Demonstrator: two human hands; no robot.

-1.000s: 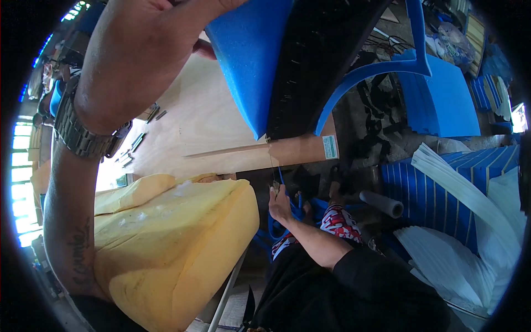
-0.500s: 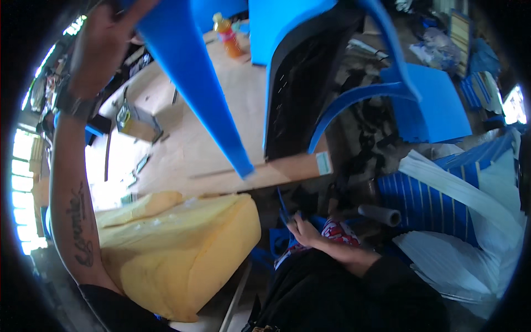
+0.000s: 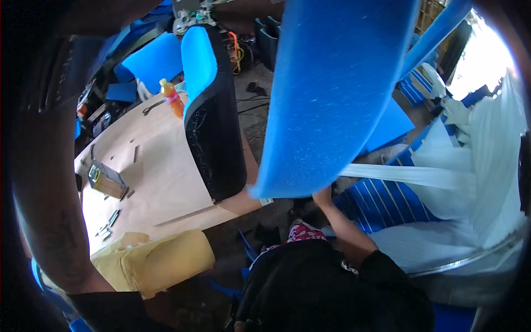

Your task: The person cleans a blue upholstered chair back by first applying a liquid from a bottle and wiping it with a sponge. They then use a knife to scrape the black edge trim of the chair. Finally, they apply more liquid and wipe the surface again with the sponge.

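A large blue panel (image 3: 337,99), smooth and slightly curved, fills the upper middle, tilted and close to me. At its lower edge is my right hand (image 3: 322,196), apparently gripping it; the fingers are hidden behind the panel. A blue bar (image 3: 437,36) slopes up to the right from behind the panel. My left arm is raised along the left side, and my left hand (image 3: 99,19) is dark at the upper rim, its fingers not readable. On the table stands a blue padded piece with a black, staple-edged back (image 3: 215,122).
The wooden table (image 3: 160,160) carries an orange drink bottle (image 3: 172,98), scissors (image 3: 152,108), a small box (image 3: 108,180) and metal strips. Yellow foam (image 3: 171,257) lies at its near edge. White cloth (image 3: 492,166) and blue striped material (image 3: 381,205) lie on the right.
The blue panel has swung right and turned its broad face to me. My right hand has risen from my lap to its lower edge. My view has turned, shifting the table scene left.
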